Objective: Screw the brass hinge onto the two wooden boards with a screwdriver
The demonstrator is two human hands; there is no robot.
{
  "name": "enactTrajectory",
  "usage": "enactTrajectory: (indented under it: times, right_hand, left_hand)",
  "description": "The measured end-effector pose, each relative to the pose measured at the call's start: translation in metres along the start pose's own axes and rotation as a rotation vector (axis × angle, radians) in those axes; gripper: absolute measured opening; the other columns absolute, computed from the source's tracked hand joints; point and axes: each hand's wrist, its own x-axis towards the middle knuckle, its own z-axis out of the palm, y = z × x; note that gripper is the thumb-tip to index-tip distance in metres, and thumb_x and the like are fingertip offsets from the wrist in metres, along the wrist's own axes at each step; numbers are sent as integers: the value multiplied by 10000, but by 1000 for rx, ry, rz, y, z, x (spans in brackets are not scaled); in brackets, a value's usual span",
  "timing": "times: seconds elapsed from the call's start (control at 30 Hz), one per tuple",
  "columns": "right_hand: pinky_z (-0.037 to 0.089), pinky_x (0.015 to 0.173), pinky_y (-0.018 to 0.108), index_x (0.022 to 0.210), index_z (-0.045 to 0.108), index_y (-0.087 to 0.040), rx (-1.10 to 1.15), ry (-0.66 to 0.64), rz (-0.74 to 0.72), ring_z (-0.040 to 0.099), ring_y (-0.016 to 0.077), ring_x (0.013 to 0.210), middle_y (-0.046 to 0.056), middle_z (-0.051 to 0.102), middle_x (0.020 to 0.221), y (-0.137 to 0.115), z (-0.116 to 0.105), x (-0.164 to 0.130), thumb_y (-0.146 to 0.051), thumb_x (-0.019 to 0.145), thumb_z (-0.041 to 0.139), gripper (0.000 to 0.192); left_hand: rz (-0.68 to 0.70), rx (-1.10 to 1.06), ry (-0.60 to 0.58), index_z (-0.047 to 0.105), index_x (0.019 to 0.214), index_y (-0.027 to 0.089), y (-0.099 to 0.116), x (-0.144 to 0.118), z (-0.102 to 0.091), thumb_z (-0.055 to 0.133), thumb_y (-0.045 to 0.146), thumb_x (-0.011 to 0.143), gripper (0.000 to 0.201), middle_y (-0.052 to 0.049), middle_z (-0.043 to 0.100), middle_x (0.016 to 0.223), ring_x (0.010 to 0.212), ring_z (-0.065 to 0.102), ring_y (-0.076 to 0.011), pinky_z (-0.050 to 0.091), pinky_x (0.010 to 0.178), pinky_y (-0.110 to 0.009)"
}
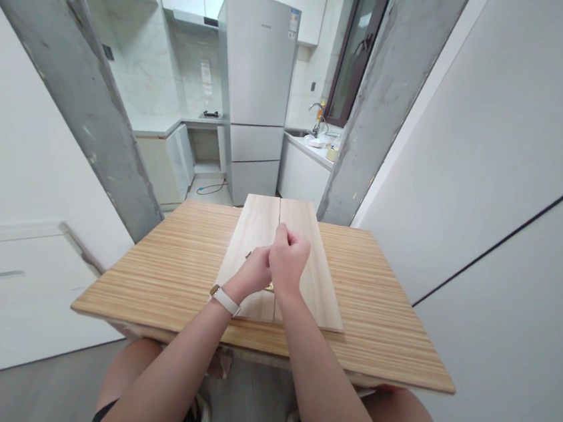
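Two pale wooden boards (308, 241) lie side by side along the middle of a striped wooden table (169, 273). Over the seam between them, my left hand (253, 274) and my right hand (287, 260) are pressed together. The left hand wears a watch with a light strap and rests on the left board. My right hand is closed in a fist, held upright above the seam. A small brass-coloured piece (269, 286) shows just under the hands. What the fingers grip is hidden.
The table's front edge (266, 354) is near my knees. A grey concrete pillar (95, 111) stands at the left and another (383, 101) at the right. Beyond are a white fridge (256, 94), a counter with a sink and tap (314, 134), and white wall panels.
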Motion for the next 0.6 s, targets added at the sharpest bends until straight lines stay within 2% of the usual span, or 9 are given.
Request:
enactTrajectory:
  times: [0.1,0.23,0.3,0.37,0.43,0.5,0.6]
  right_hand:
    - [163,490,315,486,272,-246,52,-302,48,235,107,478,-51,220,483,5,-7,19,-381,860,584,505]
    - [200,477,285,435,346,-235,240,-909,149,253,87,432,-63,290,414,8,-24,50,-417,830,640,525]
    - [187,470,276,431,332,-237,327,-1023,183,218,78,427,-75,274,407,9,-31,62,-448,817,673,556]
    - [186,467,271,439,321,-239,368,-1015,209,199,77,431,-84,256,415,11,-35,67,-481,811,689,577]
    - [234,474,270,466,355,-237,370,-916,202,247,89,441,-74,297,437,12,-36,63,-507,825,675,551]
    - [310,514,275,537,438,-229,330,-698,129,355,117,492,-50,397,502,10,-33,50,-493,838,667,461]
    - [386,639,286,685,518,-226,157,-242,-43,477,153,654,-22,514,665,3,-25,20,-411,848,674,292]
  left_hand:
    - [-19,-126,-13,687,885,108,4,-2,-1,671,99,762,125,-65,748,836,811,680,-203,517,676,-264]
    - [-27,-347,-101,644,877,118,6,5,4,761,210,785,176,-61,724,857,819,688,-198,533,713,-283]
    - [-11,-412,-135,638,900,121,4,10,8,755,220,800,182,-51,711,852,813,686,-185,532,735,-285]
    - [11,-452,-135,638,966,124,3,13,11,741,209,811,204,-54,718,891,842,693,-181,540,776,-292]
    - [21,-435,-108,640,998,127,3,14,13,737,196,811,222,-63,731,916,863,700,-185,548,804,-299]
    - [27,-386,-87,650,979,124,4,13,13,710,168,816,179,-68,743,897,844,703,-188,553,791,-295]
    - [51,-224,-66,690,925,109,9,11,11,654,114,800,131,-82,759,855,820,700,-206,550,749,-285]
